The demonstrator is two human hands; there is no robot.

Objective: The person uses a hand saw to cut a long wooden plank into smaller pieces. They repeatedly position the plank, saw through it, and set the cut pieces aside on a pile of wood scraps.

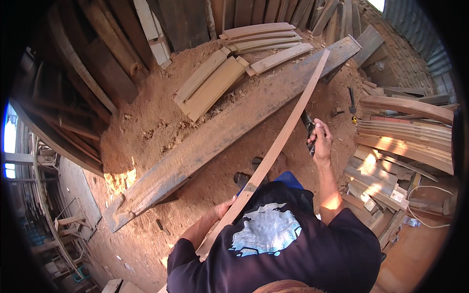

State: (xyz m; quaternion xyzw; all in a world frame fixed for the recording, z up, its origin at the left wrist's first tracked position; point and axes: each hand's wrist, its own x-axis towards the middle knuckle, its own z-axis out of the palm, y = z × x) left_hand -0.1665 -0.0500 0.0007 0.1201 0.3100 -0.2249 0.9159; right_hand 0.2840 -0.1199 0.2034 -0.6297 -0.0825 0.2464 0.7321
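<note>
A long, narrow wooden strip [279, 144] runs slantwise from beside my body up toward the far right. Its far end lies over a broad, weathered plank [195, 141]. My left hand [225, 207] is closed round the strip's edge near its lower end, with the fingers partly hidden by the wood. To the right of the strip, my right hand [320, 139] grips a dark hand tool [309, 128]. Its exact kind cannot be made out. The tool sits close beside the strip's right edge; whether it touches is unclear.
Pale cut boards [212, 88] lie on the sawdust beyond the plank, beside curved pieces [261, 36]. Stacked curved boards [405, 136] stand at the right near a yellow tape measure [354, 119]. Tall dark timbers [105, 58] lean at the far left.
</note>
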